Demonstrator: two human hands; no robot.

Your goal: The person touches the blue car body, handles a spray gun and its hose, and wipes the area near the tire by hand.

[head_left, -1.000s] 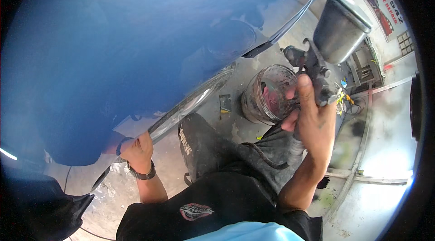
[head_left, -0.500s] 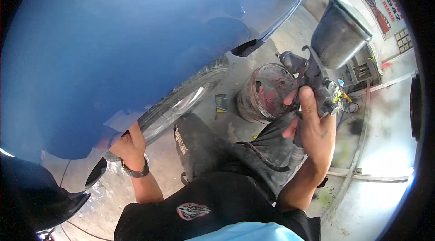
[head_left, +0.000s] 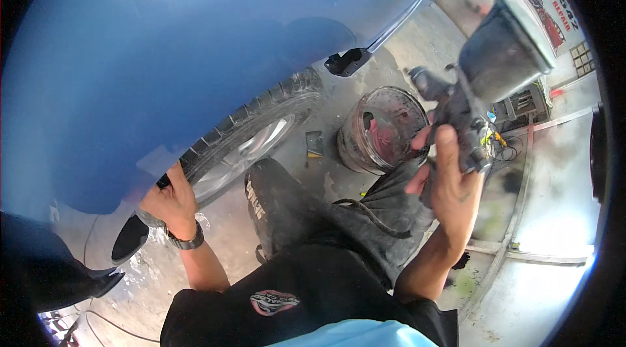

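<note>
A glossy blue car fender (head_left: 195,79) fills the upper left, arching over a black tyre (head_left: 244,115) with a silver rim. My left hand (head_left: 171,200), with a dark wristwatch, is closed at the lower edge of the wheel arch, beside the tyre. Its fingertips are partly hidden there. On the right, my right hand (head_left: 450,174) wraps round the handle of a dark spray gun (head_left: 453,109), held up in the air away from the panel. A dark cup (head_left: 505,53) with a pale lid tops the gun, tilted to the right. The gun is slightly blurred.
A grimy clear bucket (head_left: 381,132) with reddish stains stands on the floor beyond my knees. Next to it lies a small dark, yellow-edged piece (head_left: 314,145). A hose (head_left: 375,216) crosses my lap. Paint-marked pale panels (head_left: 554,184) line the right side.
The spray gun has shifted slightly right. My left hand has moved a little left and down in the picture, still at the arch edge. More of the tyre shows as the view shifts.
</note>
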